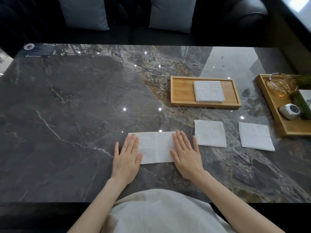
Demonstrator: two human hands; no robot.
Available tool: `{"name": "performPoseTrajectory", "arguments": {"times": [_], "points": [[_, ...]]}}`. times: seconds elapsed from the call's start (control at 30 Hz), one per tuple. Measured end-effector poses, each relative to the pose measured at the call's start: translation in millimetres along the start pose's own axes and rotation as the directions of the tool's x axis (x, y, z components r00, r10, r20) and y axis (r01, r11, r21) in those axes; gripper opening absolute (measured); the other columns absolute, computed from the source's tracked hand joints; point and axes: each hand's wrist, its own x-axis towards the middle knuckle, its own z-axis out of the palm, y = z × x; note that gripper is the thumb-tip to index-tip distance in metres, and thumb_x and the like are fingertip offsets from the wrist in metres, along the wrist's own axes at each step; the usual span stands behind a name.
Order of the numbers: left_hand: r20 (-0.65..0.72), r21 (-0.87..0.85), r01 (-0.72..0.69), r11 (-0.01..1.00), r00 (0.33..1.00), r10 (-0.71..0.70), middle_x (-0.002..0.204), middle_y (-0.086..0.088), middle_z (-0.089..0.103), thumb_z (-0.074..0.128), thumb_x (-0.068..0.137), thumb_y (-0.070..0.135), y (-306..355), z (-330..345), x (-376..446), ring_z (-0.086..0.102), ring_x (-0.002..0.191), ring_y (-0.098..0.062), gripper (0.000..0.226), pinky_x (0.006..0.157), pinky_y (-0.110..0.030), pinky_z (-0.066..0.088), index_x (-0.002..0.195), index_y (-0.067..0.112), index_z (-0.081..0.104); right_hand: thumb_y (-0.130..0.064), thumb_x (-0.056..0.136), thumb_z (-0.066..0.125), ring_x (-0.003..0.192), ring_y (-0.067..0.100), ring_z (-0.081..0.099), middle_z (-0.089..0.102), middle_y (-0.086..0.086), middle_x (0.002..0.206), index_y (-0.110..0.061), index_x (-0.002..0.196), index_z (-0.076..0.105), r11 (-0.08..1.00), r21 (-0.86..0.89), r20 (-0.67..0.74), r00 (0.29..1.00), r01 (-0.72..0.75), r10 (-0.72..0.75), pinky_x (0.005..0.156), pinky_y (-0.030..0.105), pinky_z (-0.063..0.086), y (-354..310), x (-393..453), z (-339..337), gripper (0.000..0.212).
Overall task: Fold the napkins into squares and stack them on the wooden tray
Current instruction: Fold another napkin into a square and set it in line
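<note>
We see a dark marble desk [67,101], two grey cushions [84,12] on the sofa behind it, and a second tray [277,118] at right bearing a glass teapot [277,86].

A single wide-angle head view looks forward and steeply down from above the person's lap, close over the near edge of the marble counter [67,115], with cushions [84,12] at twelve o'clock.

White napkins [156,147], tan wooden tray [182,91], seemingly grey-veined dark table [67,106].
</note>
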Motion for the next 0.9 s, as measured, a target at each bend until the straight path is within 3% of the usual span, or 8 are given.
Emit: {"name": "performPoseTrajectory", "arguments": {"times": [0.07, 0.13, 0.23, 0.47, 0.57, 0.7, 0.8, 0.9], "points": [[-0.009, -0.035, -0.084, 0.996, 0.996, 0.084, 0.147, -0.007, 0.031, 0.001, 0.095, 0.039, 7, 2, -8, 0.016, 0.137, -0.015, 0.059, 0.11, -0.042, 0.007, 0.139, 0.008, 0.026, -0.044, 0.098, 0.006, 0.142, 0.019, 0.014, 0.021, 0.001, 0.153, -0.015, 0.146, 0.02, 0.994, -0.011, -0.016, 0.994, 0.106, -0.106, 0.111, 0.044, -0.001, -13, -11, 4, 0.058], [-0.001, -0.024, -0.157, 0.987, 0.988, 0.157, 0.148, -0.006, 0.029, 0.003, 0.096, 0.039, 11, 6, -17, 0.003, 0.141, -0.011, 0.056, 0.11, -0.037, 0.003, 0.139, 0.011, 0.026, -0.044, 0.099, 0.007, 0.14, 0.015, 0.02, 0.033, 0.001, 0.149, -0.015, 0.143, 0.028, 0.984, 0.003, 0.015, 0.984, 0.179, -0.179, 0.11, 0.044, 0.007, -18, -24, 12, 0.057], [0.014, -0.01, -0.156, 0.988, 0.988, 0.156, 0.149, -0.005, 0.027, 0.004, 0.096, 0.04, 8, 11, -25, -0.008, 0.14, -0.007, 0.056, 0.11, -0.036, 0.003, 0.14, 0.014, 0.026, -0.044, 0.098, 0.007, 0.141, 0.012, 0.013, 0.03, -0.001, 0.15, -0.016, 0.144, 0.025, 0.986, 0.006, 0.033, 0.986, 0.164, -0.165, 0.112, 0.044, 0.007, -10, -37, 21, 0.057], [-0.012, -0.038, -0.075, 0.996, 0.997, 0.074, 0.148, 0.0, 0.025, 0.002, 0.095, 0.042, -6, 9, -31, -0.009, 0.138, 0.0, 0.058, 0.108, -0.04, 0.009, 0.141, 0.013, 0.021, -0.046, 0.099, 0.008, 0.142, 0.011, 0.005, 0.025, -0.002, 0.151, -0.017, 0.145, 0.022, 0.997, -0.027, -0.004, 0.998, 0.067, -0.067, 0.113, 0.045, 0.004, 18, -54, 20, 0.057], [-0.046, -0.038, -0.076, 0.996, 0.996, 0.074, 0.146, -0.002, 0.03, 0.003, 0.095, 0.042, -4, 10, -33, 0.011, 0.138, -0.007, 0.059, 0.108, -0.043, 0.013, 0.139, 0.01, 0.027, -0.045, 0.099, 0.007, 0.142, 0.012, 0.008, 0.028, -0.003, 0.15, -0.017, 0.145, 0.024, 0.999, -0.036, -0.029, 0.999, 0.038, -0.039, 0.113, 0.045, 0.004, 26, -58, 19, 0.056], [-0.161, -0.085, -0.031, 0.996, 0.987, 0.017, 0.13, -0.012, 0.055, 0.025, 0.09, 0.032, 17, -6, -21, 0.05, 0.121, -0.026, 0.05, 0.099, -0.052, 0.036, 0.12, 0.005, 0.055, -0.041, 0.1, 0.014, 0.135, 0.017, 0.03, 0.045, 0.0, 0.142, -0.015, 0.136, 0.045, 0.996, 0.079, -0.173, 0.985, 0.034, -0.019, 0.112, 0.043, 0.008, 22, -53, 15, 0.054], [-0.239, -0.259, -0.018, 0.966, 0.97, -0.046, 0.113, -0.015, 0.063, 0.03, 0.086, 0.029, 45, -26, 7, 0.059, 0.101, -0.031, 0.043, 0.083, -0.044, 0.046, 0.108, 0.007, 0.061, -0.026, 0.094, 0.039, 0.116, 0.02, 0.053, 0.064, 0.004, 0.122, -0.011, 0.117, 0.061, 0.98, 0.199, -0.387, 0.921, 0.033, 0.047, 0.105, 0.039, 0.027, 20, -45, 9, 0.035], [-0.255, -0.289, -0.182, 0.94, 0.961, 0.107, 0.103, -0.013, 0.065, 0.039, 0.085, 0.028, 70, -35, 42, 0.061, 0.092, -0.03, 0.036, 0.075, -0.04, 0.047, 0.104, 0.009, 0.063, -0.017, 0.088, 0.049, 0.091, 0.022, 0.064, 0.071, 0.003, 0.099, -0.011, 0.1, 0.068, 0.984, 0.157, -0.503, 0.864, 0.087, 0.005, 0.092, 0.034, 0.036, 21, -37, 2, 0.023]]}}
